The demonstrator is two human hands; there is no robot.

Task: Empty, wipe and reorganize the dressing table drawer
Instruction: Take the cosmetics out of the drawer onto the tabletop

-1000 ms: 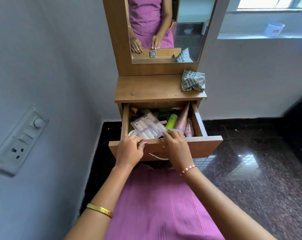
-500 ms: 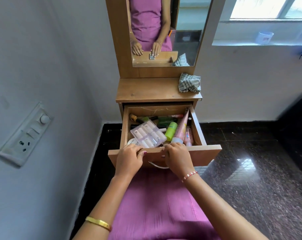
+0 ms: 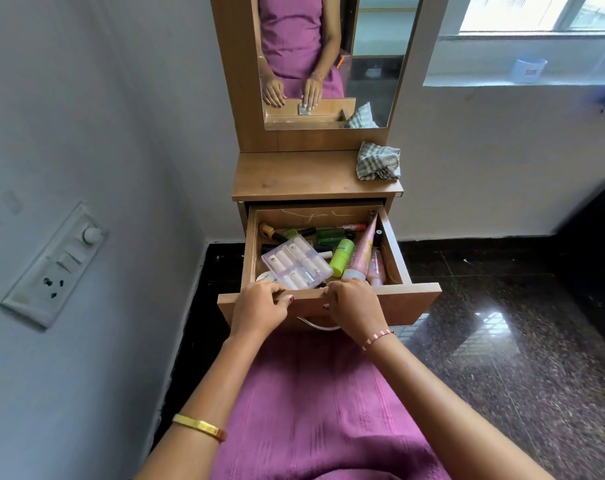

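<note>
The wooden drawer (image 3: 412, 303) of the dressing table (image 3: 294, 178) stands pulled far out. My left hand (image 3: 257, 308) and my right hand (image 3: 354, 306) both grip the top edge of its front panel, fingers curled over the rim. Inside lie a clear plastic organiser box (image 3: 296, 263), a lime green bottle (image 3: 342, 258), a pink tube (image 3: 360, 252), a pink bottle (image 3: 376, 266), green and dark cosmetic sticks (image 3: 329, 234) at the back and a white round jar (image 3: 265, 277), partly hidden by my left hand. A checked cloth (image 3: 379, 161) lies crumpled on the tabletop's right end.
A mirror (image 3: 332, 57) rises behind the tabletop. The left wall carries a switch and socket panel (image 3: 56, 265). Glossy dark granite floor (image 3: 502, 341) spreads to the right. A white cup (image 3: 529, 70) sits on the window ledge.
The drawer has slid further out towards me, showing more of its back part. Both hands have stayed on the front panel's top edge.
</note>
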